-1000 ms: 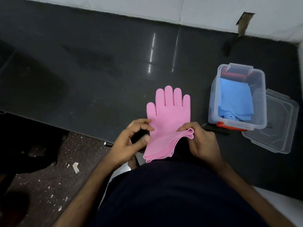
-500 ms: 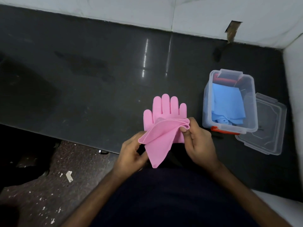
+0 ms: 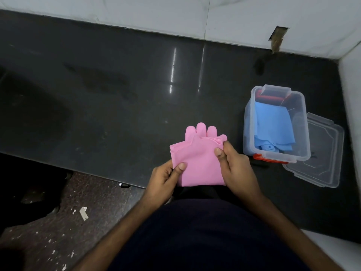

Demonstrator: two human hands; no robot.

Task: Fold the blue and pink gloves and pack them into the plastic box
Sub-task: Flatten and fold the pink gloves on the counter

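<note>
I am holding the pink gloves (image 3: 197, 163) folded over on themselves just above the near edge of the dark counter (image 3: 117, 94). The cuff end is lying doubled over the palm, making a soft, matte, roughly square pad, with rounded fingertips poking out past its far edge. My left hand (image 3: 164, 178) is pinching the pad's left edge, thumb on top and fingers curled beneath. My right hand (image 3: 234, 169) is gripping the right edge, thumb pressing on the top layer near the corner.

The blue gloves (image 3: 273, 128) are lying folded flat inside the plastic box (image 3: 304, 133), which is sitting on the counter to my right. The box is clear, rectangular with rounded corners, and carrying orange clips at both ends. Its clear lid (image 3: 320, 159) is lying just beside it, partly tucked under its right side. The counter is looking smooth, glossy and streaked with reflections.
</note>
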